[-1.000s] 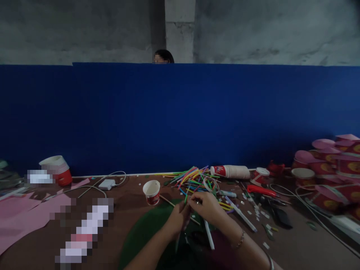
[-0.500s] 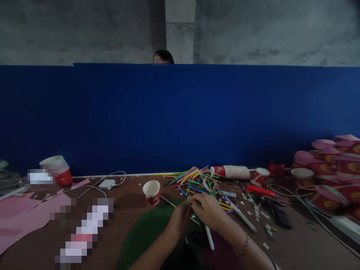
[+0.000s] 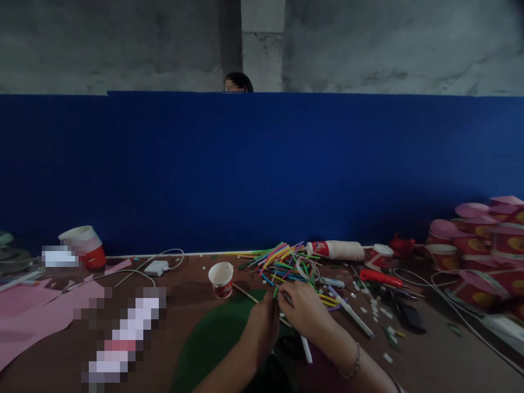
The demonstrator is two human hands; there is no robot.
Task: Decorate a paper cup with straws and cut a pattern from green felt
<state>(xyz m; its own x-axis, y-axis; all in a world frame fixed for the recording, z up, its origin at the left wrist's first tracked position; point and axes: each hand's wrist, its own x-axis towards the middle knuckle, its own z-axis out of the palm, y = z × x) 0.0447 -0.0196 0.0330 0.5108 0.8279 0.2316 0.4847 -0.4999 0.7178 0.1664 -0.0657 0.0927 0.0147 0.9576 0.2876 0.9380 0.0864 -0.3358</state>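
Observation:
My left hand (image 3: 262, 322) and my right hand (image 3: 303, 308) meet over the near side of the table, fingertips pinched close together. Between them shows the tip of a small green piece (image 3: 275, 292), perhaps a bit of straw; most of it is hidden by the fingers. Just beyond lies a heap of coloured straws (image 3: 282, 262). A red and white paper cup (image 3: 221, 281) stands upright to the left of my hands, beside a thin wooden stick (image 3: 244, 292). Beneath my forearms is a dark green sheet (image 3: 213, 333), and a white stick-like piece (image 3: 306, 349) lies under my right wrist.
Stacked paper cups (image 3: 341, 250) lie on their side at the back. A red-handled tool (image 3: 381, 278), paper scraps and cables (image 3: 466, 311) spread rightward. Pink-topped red cups (image 3: 475, 240) pile at far right; pink paper (image 3: 49, 314) lies left. A blue partition (image 3: 262, 169) rises behind.
My left hand has turned slightly and shifted a little right, nearer my right fingers. The green piece shows a bit more upright between the fingertips. Things on the table look unmoved.

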